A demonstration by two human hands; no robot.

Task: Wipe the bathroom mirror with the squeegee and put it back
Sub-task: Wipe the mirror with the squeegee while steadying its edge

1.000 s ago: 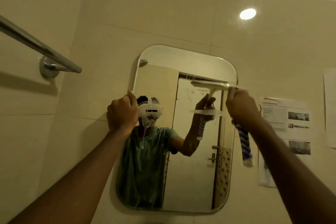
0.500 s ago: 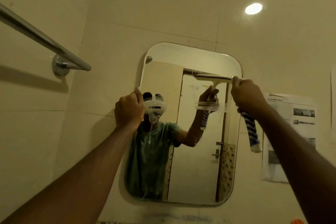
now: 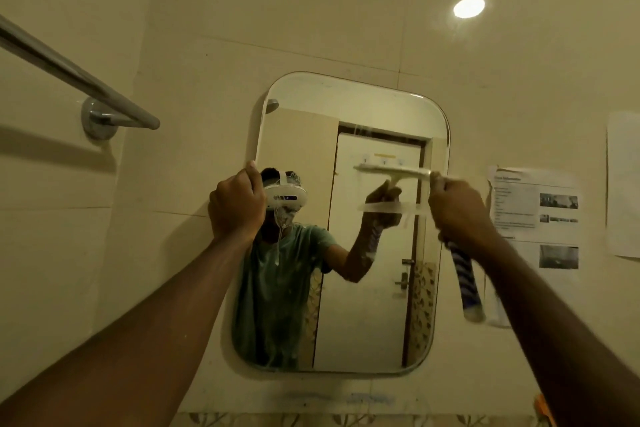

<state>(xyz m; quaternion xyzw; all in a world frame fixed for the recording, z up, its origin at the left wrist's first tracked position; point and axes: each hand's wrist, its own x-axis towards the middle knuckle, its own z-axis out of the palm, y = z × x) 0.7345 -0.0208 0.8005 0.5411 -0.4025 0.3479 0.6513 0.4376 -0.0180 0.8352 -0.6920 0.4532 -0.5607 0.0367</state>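
Note:
A rounded rectangular mirror (image 3: 374, 107) hangs on the tiled wall ahead. My right hand (image 3: 460, 211) grips the squeegee (image 3: 391, 170), whose pale blade lies level against the glass in the upper right part. Its blue-and-white striped handle (image 3: 465, 281) sticks down below my fist. My left hand (image 3: 235, 204) is closed on the mirror's left edge at mid height. White foamy streaks run down the glass near the reflected person.
A metal towel bar (image 3: 86, 87) juts from the left wall at upper left. Printed paper sheets (image 3: 535, 215) are stuck to the wall right of the mirror. A patterned tile strip (image 3: 311, 419) runs along the bottom.
The squeegee blade sits lower relative to the reflected door frame than half a second ago. My left hand keeps its hold on the mirror's edge.

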